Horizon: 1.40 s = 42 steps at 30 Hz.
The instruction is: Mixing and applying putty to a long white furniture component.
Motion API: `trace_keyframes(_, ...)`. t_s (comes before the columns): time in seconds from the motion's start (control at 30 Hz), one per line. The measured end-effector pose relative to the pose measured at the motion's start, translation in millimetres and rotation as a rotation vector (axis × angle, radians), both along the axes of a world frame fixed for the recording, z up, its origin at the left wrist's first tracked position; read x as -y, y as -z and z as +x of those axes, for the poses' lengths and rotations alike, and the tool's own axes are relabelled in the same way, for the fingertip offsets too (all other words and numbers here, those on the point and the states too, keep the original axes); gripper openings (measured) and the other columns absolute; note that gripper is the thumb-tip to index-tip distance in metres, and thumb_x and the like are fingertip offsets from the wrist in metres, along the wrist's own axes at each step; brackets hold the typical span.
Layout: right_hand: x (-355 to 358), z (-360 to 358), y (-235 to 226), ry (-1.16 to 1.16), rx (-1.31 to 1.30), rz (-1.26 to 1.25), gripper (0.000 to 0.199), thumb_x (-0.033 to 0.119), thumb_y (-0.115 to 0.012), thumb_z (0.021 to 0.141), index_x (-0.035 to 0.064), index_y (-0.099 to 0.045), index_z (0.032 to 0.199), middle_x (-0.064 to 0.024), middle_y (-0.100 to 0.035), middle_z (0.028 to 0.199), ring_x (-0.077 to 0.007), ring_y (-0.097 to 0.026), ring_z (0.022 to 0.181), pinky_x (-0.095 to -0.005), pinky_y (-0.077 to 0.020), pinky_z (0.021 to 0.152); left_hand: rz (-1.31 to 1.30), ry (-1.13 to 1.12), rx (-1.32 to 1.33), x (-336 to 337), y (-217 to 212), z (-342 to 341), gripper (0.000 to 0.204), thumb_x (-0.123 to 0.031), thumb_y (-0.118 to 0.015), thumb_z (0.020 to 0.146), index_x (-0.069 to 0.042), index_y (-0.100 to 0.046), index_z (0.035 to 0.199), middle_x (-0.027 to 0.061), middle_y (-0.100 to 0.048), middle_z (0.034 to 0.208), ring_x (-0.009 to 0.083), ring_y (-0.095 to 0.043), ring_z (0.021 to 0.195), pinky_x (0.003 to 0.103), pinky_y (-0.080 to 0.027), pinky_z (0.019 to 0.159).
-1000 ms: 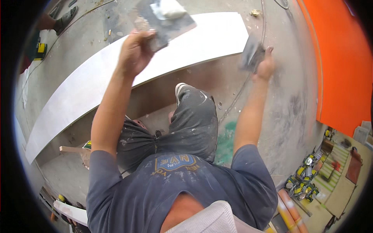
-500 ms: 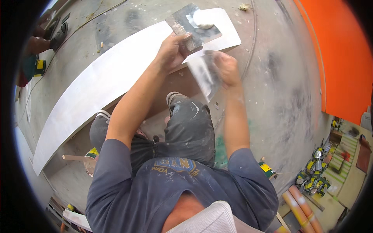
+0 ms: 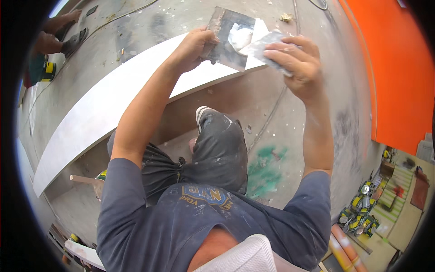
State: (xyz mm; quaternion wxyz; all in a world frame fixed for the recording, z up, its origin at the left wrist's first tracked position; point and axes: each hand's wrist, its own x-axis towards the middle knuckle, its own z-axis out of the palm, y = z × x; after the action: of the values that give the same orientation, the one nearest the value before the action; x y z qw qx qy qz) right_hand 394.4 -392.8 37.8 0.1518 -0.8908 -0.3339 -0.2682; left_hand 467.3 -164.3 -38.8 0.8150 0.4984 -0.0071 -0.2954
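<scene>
My left hand (image 3: 194, 49) grips the edge of a thin, stained metal plate (image 3: 222, 31), held flat above the far end of a long white curved panel (image 3: 104, 102). A lump of white putty (image 3: 240, 38) sits on that plate. From the right, my right hand (image 3: 300, 65) has its fingers closed on a flat putty scraper (image 3: 266, 51), smeared white. The scraper's edge is at the right side of the putty, over the plate. My bent knees are beside the panel's near edge.
A large orange panel (image 3: 392, 68) stands at the right. Several green and yellow cans (image 3: 362, 215) lie beyond it at lower right. Another person's shoe (image 3: 74, 43) shows at far left, near a hose (image 3: 102, 26). A wooden stick (image 3: 83, 179) juts out by my left sleeve.
My right hand has swung up and right, bringing the scraper from below the plate to the putty. The plate has turned a little and shifted slightly, with my left hand still holding it.
</scene>
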Motion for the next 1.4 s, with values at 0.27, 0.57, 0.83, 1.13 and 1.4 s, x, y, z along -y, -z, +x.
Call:
trace_keyframes(0.27, 26.2, 33.3, 39.7, 0.127, -0.468, 0.194, 0.027, -0.005, -0.056, 0.068, 0.0069, -0.064, 0.091, -0.0093, -0.065, 0.083, -0.0269, -0.059, 0.084, -0.0359, -0.0472, 0.071, -0.073, -0.306, -0.082, -71.2, 3.4, -2.4, 0.013, -0.015, -0.049, 0.077, -0.004, -0.051, 0.083, 0.0064, -0.054, 0.072, 0.0188, -0.055, 0.063, 0.035, -0.047, 0.057)
trace_keyframes(0.57, 50.6, 159.9, 118.4, 0.630, -0.471, -0.209, 0.032, 0.014, -0.052, 0.066, -0.0027, -0.060, 0.092, -0.0235, -0.061, 0.089, -0.0356, -0.059, 0.085, -0.0371, -0.0470, 0.074, -0.240, -0.472, -0.201, -127.7, -1.8, -55.1, 0.016, -0.010, -0.045, 0.078, 0.000, -0.050, 0.090, 0.0085, -0.058, 0.077, 0.0211, -0.058, 0.064, 0.036, -0.047, 0.055)
trace_keyframes(0.83, 29.1, 187.8, 140.1, 1.024, -0.736, -0.323, 0.025, 0.011, -0.050, 0.065, 0.0011, -0.065, 0.082, -0.0211, -0.060, 0.098, -0.0346, -0.058, 0.091, -0.0374, -0.0464, 0.079, -0.263, -0.449, -0.191, -140.6, -11.6, -71.9, 0.029, -0.009, -0.041, 0.077, -0.001, -0.046, 0.105, 0.0077, -0.054, 0.082, 0.0173, -0.057, 0.064, 0.034, -0.051, 0.051)
trace_keyframes(1.13, 59.3, 175.2, 113.8, 0.971, -0.684, -0.243, 0.028, 0.017, -0.053, 0.062, -0.0051, -0.063, 0.076, -0.0252, -0.061, 0.080, -0.0357, -0.061, 0.081, -0.0379, -0.0480, 0.072, -0.309, -0.444, -0.193, -157.9, -4.0, -73.7, 0.043, -0.009, -0.040, 0.078, 0.003, -0.039, 0.119, 0.0124, -0.058, 0.092, 0.0203, -0.062, 0.068, 0.032, -0.053, 0.052)
trace_keyframes(1.4, 91.1, 178.6, 135.6, 1.094, -0.839, 0.083, 0.028, 0.014, -0.053, 0.065, -0.0064, -0.063, 0.081, -0.0257, -0.061, 0.084, -0.0331, -0.062, 0.082, -0.0364, -0.0485, 0.072, -0.331, -0.477, -0.171, -168.5, -11.5, -77.0, 0.034, -0.010, -0.042, 0.079, 0.001, -0.044, 0.111, 0.0097, -0.057, 0.087, 0.0181, -0.060, 0.067, 0.033, -0.052, 0.054)
